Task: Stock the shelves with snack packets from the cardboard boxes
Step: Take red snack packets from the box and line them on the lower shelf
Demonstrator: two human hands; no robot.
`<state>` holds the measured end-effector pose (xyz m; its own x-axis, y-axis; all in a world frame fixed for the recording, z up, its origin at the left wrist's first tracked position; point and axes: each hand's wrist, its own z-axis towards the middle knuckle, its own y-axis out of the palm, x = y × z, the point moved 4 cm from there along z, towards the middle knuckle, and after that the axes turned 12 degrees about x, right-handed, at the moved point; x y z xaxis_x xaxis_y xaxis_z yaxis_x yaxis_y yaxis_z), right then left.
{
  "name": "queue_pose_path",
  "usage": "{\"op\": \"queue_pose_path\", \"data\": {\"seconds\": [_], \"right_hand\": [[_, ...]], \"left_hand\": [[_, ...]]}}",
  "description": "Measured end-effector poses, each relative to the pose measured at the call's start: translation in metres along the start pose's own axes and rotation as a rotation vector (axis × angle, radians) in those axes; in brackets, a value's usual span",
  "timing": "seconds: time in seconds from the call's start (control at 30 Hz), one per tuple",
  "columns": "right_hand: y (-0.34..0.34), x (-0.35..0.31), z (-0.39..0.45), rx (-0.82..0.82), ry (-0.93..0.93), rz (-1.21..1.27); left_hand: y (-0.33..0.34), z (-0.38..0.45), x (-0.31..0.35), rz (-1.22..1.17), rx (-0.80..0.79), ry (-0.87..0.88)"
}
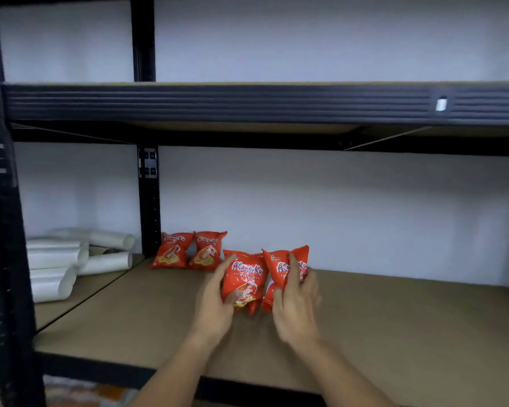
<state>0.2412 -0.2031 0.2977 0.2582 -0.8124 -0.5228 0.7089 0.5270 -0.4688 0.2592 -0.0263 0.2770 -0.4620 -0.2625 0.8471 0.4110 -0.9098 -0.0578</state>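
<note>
Two red snack packets stand upright against the back wall of the brown shelf board (394, 324): one (171, 251) beside the black upright and a second (207, 250) touching it on the right. My left hand (215, 304) grips a third red packet (244, 279) by its left side. My right hand (296, 306) grips a fourth red packet (287, 262) from the front. Both held packets are upright, close together, just over the middle of the shelf board. No cardboard box is in view.
Several white rolled sheets (71, 259) lie piled on the neighbouring shelf bay to the left. A black upright (149, 201) divides the bays. The upper shelf beam (247, 102) runs overhead. The black front post (3, 259) stands at far left.
</note>
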Motion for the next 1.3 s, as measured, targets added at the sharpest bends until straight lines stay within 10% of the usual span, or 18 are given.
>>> {"op": "queue_pose_path", "data": {"seconds": [0.47, 1.3], "right_hand": [[0.15, 0.042, 0.094, -0.088, -0.059, -0.068], [0.177, 0.056, 0.12, -0.058, -0.064, -0.083]], "left_hand": [[0.061, 0.124, -0.074, 0.413, 0.187, 0.145], [0.074, 0.152, -0.089, 0.903, 0.165, 0.201]]}}
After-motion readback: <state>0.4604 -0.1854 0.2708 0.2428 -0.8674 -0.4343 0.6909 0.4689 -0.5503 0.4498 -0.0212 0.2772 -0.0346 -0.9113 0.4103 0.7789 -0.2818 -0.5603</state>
